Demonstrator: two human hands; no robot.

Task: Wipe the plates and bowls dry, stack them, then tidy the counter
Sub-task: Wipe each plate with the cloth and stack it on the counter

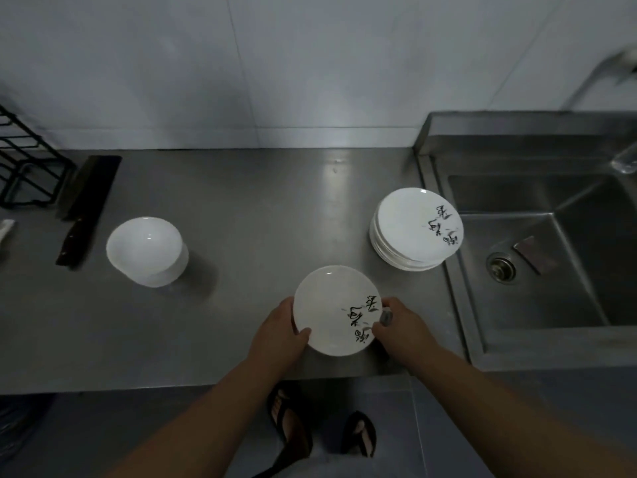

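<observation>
Holding one plate [332, 305] by its rim: left hand [279, 331] and right hand [396, 326]. Plate stack [410, 229] and bowl stack [144, 250] formed; knife [86, 208] on surface [258, 208] apparently untidied.

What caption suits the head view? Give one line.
Left hand and right hand hold a plate at the counter, between bowls and stacked plates.

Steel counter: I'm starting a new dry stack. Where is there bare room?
The widest bare patch of the grey steel counter lies between the stacked white bowls and the stack of black-painted white plates, back to the wall. The strip in front of the bowls is free. Crowded: the left end, with dark cleaver and black wire rack.
</observation>
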